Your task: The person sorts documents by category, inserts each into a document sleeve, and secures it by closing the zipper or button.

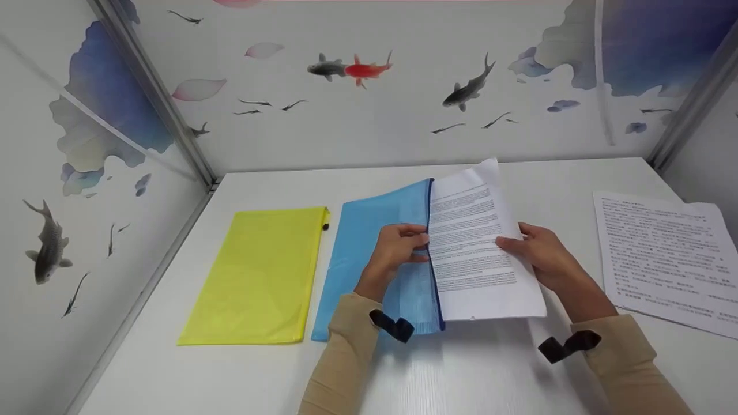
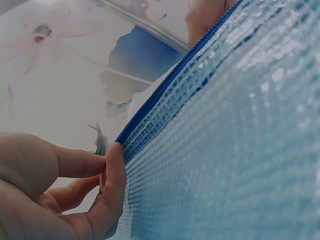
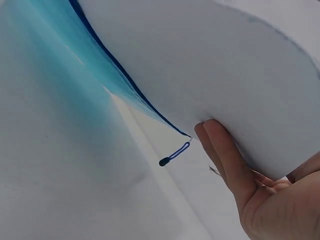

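the printed paper (image 1: 470,248) (one sheet or several, i cannot tell) stands partly inside the blue pouch (image 1: 369,248), its right part sticking out past the dark blue zip edge (image 1: 435,276). the lines of text are cut off at that edge, so the left part of the paper seems to be within the pouch. the left hand (image 1: 398,245) pinches the zip edge between thumb and fingers; the right hand (image 1: 539,253) grips the paper near its right side, thumb in front and fingers behind. from below, the right wrist view shows the zip pull (image 3: 175,153) dangling by its loop at one end of the edge.

as i judge it, the work is midway: the pouch is open and paper and pouch are joined, but a broad strip of paper is outside and the zip is not closed over it. whether the paper is on its way in or out, one moment cannot tell.

left of the blue pouch, just beside it, the yellow pouch (image 1: 253,276) lies flat on the white surface (image 1: 490,374), untouched. well off to the right lies another printed page (image 1: 663,259), also untouched. behind rises a wall painted with fish (image 1: 467,92).
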A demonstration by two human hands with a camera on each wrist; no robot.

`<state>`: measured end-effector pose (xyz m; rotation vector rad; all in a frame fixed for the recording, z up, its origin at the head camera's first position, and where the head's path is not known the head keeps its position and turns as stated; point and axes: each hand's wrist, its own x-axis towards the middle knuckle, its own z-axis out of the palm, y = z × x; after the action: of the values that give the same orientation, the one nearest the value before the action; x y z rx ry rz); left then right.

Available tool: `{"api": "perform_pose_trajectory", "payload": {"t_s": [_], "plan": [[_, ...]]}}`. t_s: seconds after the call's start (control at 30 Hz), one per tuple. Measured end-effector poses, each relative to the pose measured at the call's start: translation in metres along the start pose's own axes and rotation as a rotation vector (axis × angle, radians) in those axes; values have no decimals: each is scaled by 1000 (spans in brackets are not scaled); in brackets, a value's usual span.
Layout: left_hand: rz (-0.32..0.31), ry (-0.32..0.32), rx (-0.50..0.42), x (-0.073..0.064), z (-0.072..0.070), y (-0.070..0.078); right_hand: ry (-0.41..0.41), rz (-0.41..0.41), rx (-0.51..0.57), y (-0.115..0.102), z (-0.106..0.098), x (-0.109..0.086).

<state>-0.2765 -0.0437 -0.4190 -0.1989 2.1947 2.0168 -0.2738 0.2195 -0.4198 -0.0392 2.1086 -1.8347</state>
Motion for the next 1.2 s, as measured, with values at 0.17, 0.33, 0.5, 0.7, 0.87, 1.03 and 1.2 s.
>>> {"api": "perform_pose_trajectory", "payload": {"t_s": [0.17,0.33,0.5,0.7,0.87,1.03,1.2], "plan": [[0,2,5,-1,1,0,-35,20,-26,-3,8,-1],[7,12,11,0,-1,0,-30,30,-102,-9,-4,-6],[1,19,25,-2,-1,0,-18,-2,-93,-8,-12,-9],[8,23,24,-2,0,1,-18,-33,-55,-7,-4,-7],[5,12,5,-3,-1,1,-27,-32,-31,-5,4,-5],[10,18,-5,-3,-2,3,-33,-50,-24,-5,16,-2],[3,13,-1,-3,-2,5,-42,-37,-28,-8,30,3]]}}
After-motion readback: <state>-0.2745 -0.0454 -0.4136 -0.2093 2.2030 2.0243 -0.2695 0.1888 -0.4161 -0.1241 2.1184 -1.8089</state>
